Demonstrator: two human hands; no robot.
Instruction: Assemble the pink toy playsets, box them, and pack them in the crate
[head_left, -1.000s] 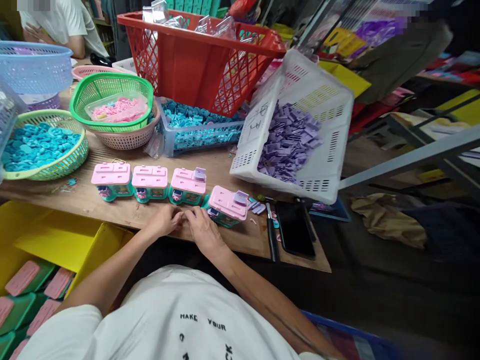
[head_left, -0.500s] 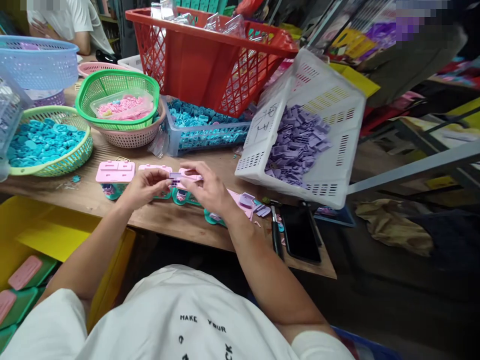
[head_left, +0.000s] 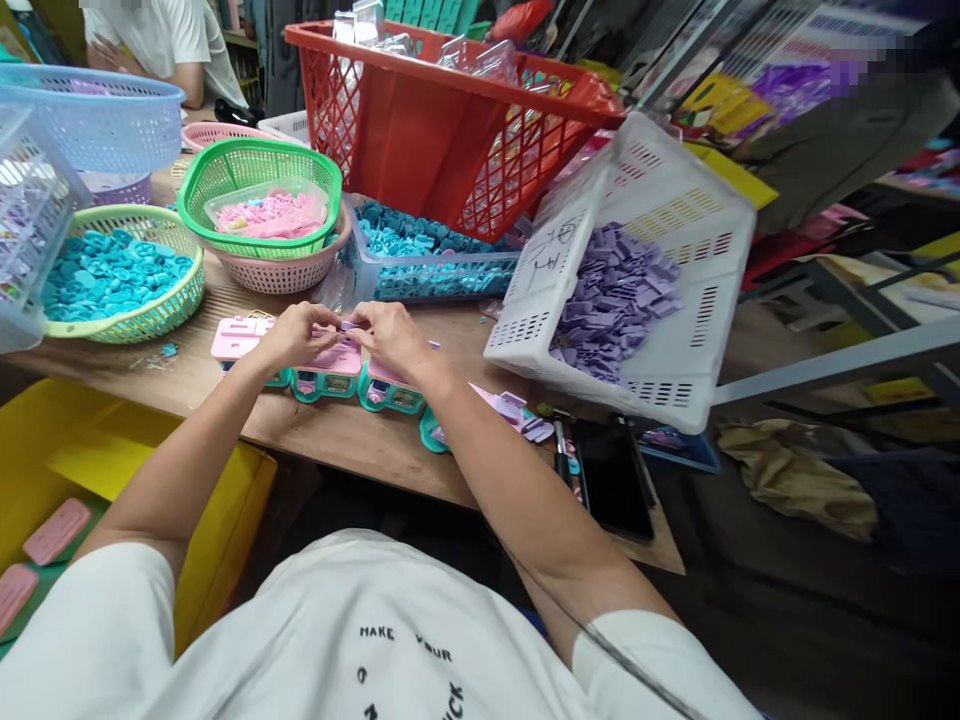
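My left hand [head_left: 296, 335] and my right hand [head_left: 388, 338] meet over a row of pink-topped, teal toy houses [head_left: 327, 371] on the wooden table [head_left: 352, 450]. Together the fingers of both hands pinch a small purple piece [head_left: 349, 325] just above the second house. One house [head_left: 234, 338] stands left of my left hand, and another [head_left: 390, 390] sits under my right wrist. A tilted white crate [head_left: 660, 330] of purple pieces [head_left: 611, 300] rests to the right.
Baskets line the back: a lime one of teal parts [head_left: 112, 280], a green one with pink parts [head_left: 259, 195], a blue tray of teal parts [head_left: 427, 265], a red crate [head_left: 442, 130]. A black phone [head_left: 611, 480] and a tool [head_left: 559, 455] lie at right. Yellow bin [head_left: 112, 470] at left. Another person [head_left: 161, 45] sits behind.
Both hands rose from the table's front edge and moved back over the row of houses, now holding the small purple piece between them. The view shifted slightly.
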